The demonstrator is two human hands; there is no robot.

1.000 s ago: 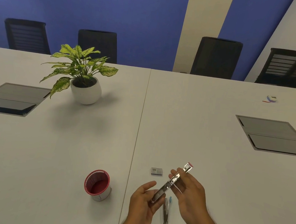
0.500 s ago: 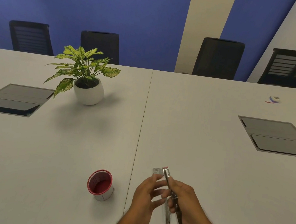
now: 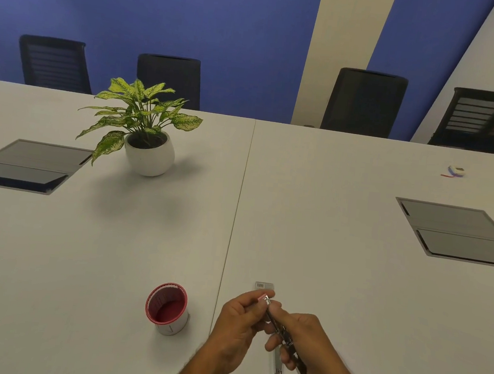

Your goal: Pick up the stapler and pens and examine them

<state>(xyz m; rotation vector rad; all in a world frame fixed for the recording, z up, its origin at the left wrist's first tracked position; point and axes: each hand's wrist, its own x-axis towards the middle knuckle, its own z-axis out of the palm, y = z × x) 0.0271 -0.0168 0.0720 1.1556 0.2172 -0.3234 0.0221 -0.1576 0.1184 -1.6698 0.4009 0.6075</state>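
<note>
Stapler (image 3: 281, 332): we see a slim, opened metal bar with pink end caps, held above the desk (image 3: 338, 256) near its front edge.
Left hand (image 3: 240, 325): fingers pinch the far pink tip.
Right hand (image 3: 304, 343): fingers curl round the middle.
Staple box (image 3: 264, 285): small, rectangular, just beyond the hands.
Cup (image 3: 166, 308): round, red-lined, on its side at left.

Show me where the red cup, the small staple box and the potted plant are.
red cup (image 3: 167, 305): head view, inside wall.
small staple box (image 3: 264, 285): head view, top face.
potted plant (image 3: 149, 156): head view, white pot's side.
</note>
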